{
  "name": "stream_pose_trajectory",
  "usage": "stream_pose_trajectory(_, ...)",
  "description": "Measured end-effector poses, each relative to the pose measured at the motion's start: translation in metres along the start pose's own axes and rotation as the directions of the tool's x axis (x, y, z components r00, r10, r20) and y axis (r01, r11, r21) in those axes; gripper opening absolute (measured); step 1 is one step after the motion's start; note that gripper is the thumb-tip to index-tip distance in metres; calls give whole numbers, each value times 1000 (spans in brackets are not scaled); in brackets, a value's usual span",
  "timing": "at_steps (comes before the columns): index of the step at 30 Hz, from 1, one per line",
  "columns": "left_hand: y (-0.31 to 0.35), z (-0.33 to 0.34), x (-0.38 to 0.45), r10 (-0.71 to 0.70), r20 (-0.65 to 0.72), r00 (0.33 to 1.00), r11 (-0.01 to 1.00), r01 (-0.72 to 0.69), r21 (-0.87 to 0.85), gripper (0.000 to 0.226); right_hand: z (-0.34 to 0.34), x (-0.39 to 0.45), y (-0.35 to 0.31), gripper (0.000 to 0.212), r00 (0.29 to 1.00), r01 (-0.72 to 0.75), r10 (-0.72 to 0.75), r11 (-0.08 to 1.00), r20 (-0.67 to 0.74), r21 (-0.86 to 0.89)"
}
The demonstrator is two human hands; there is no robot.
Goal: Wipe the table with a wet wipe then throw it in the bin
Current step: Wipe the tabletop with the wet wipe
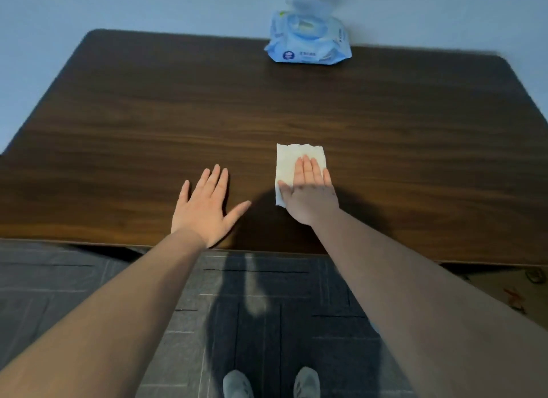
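The worktop [148,115] is looking like dark, smooth wood. The wipe [289,163] is looking soft. The far pack [308,41] is looking like shiny plastic.

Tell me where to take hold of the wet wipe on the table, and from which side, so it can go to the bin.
Probably the far edge of the wet wipe. It lies flat on the table, with the right hand pressed open over its near half, so the far strip is the exposed part. Come from above, curl the fingers to bunch the sheet, then lift.

Right hand [310,194] flat on wet wipe [289,166], left hand [204,204] flat on table [118,130]
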State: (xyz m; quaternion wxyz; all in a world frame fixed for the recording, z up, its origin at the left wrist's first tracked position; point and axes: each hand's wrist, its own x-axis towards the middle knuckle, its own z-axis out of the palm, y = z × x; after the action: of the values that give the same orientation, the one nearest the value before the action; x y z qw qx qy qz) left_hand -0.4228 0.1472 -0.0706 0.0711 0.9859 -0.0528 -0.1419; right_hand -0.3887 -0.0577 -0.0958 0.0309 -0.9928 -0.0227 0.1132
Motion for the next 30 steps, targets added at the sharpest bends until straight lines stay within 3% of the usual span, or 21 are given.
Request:
stream_pose_trajectory(3,-80,-5,-26,-177,-13,984,984,177,16,94,5,7,-63,74,997,83,-83,996,0,-17)
stream_pose_trajectory(7,-168,-1,-59,-411,2,912,912,411,8,106,8,18,-139,72,982,173,-171,985,77,-26)
stream_pose_trajectory(15,-189,9,-58,-406,9,914,914,406,-18,119,12,33,-252,72,936,351,-351,934,10,-67)
stream_pose_trajectory(18,-192,12,-59,-387,29,921,920,389,-53,121,13,39,-283,70,923,383,-381,923,55,-37)
stream_pose_trajectory(30,-187,13,-67,-367,-32,930,919,357,-166,130,11,42,-323,67,821,565,-562,825,101,5)
